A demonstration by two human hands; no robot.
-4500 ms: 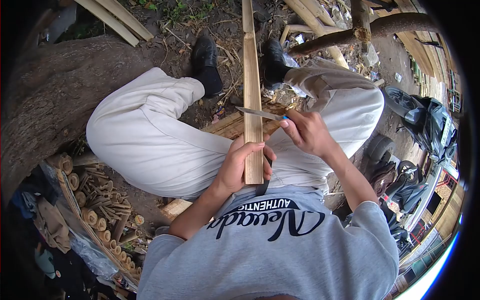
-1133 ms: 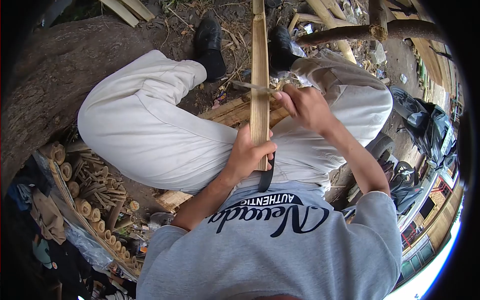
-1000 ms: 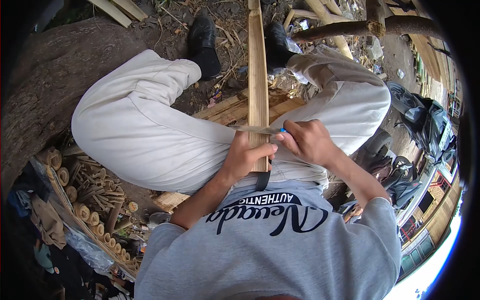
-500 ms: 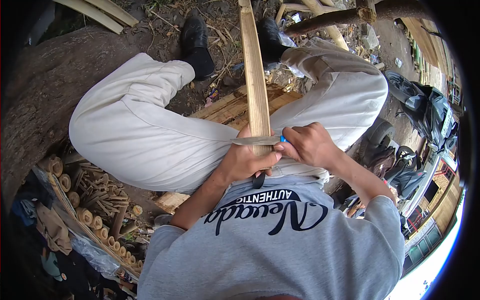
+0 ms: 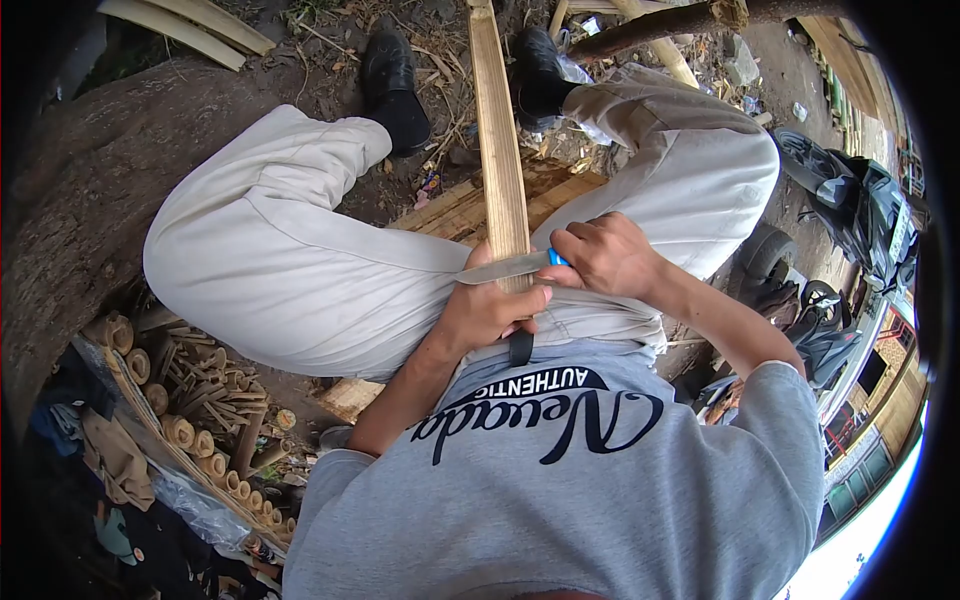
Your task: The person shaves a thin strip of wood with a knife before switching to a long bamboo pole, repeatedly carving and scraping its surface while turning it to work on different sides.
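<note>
A long, pale bamboo strip point(image 5: 500, 150) runs from between my feet toward my waist. Close to its near end, my left hand point(image 5: 487, 312) is closed around it from below, thumb along the side. My right hand point(image 5: 608, 256) grips a knife point(image 5: 508, 268) by its blue handle, most of which the fingers cover. The blade lies crosswise over the strip's upper face, just above my left thumb, its tip pointing left past the strip. Both hands are in front of my lap, between my spread knees.
Wooden planks point(image 5: 450, 208) lie beneath the strip. Bamboo pieces and cut sticks point(image 5: 215, 390) are stacked at lower left beside a dark log point(image 5: 90, 210). A motorbike point(image 5: 850, 215) stands at right. A pole point(image 5: 670, 35) crosses the littered ground at the top.
My right hand and the knife have moved slightly up and left along the strip, and the blade is more slanted. The strip's far end has shifted slightly left. Both grips stay.
</note>
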